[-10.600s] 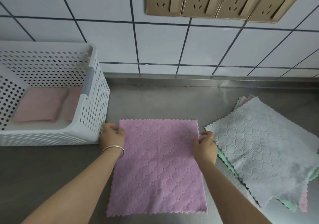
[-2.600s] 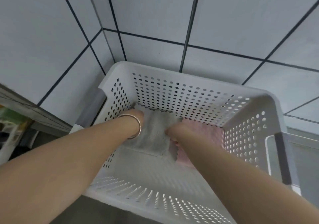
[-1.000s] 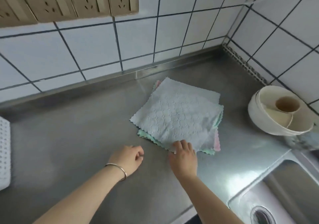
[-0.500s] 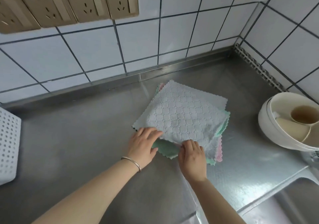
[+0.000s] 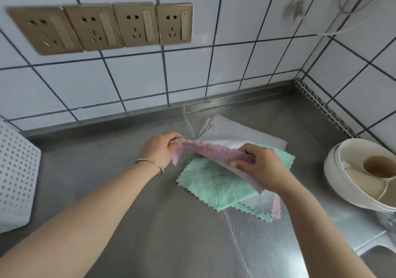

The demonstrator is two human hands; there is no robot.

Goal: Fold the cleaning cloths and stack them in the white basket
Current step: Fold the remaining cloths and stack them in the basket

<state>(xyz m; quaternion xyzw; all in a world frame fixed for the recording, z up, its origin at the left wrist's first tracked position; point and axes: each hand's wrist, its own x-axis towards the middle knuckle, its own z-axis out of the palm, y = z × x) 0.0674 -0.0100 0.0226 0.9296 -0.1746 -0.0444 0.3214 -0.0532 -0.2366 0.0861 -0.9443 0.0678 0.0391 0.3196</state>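
Half a second earlier both hands lay on the pile; now the left hand [image 5: 159, 149] and right hand [image 5: 260, 168] pinched a pink-lilac quilted cleaning cloth [image 5: 211, 152], lifted off the green cloth [image 5: 216, 184] on the steel tabletop [image 5: 128, 202], ready for folding, the white perforated basket [image 5: 16, 179] far left.

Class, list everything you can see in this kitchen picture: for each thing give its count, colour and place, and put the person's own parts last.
lifted cloth: one, pink, held above the pile by both hands.
cloth pile: several cloths, green on top, grey and pink edges showing, on the counter.
white basket: one, perforated, left edge of the counter, partly out of frame.
wall sockets: four, gold, on the tiled wall.
bowl: one, cream, right side of the counter, with a brown cup inside.
sink: one, steel, lower right corner, mostly cut off.
bracelet: one, silver, left wrist.
left hand: grips the pink cloth's left edge.
right hand: pinches its right side.
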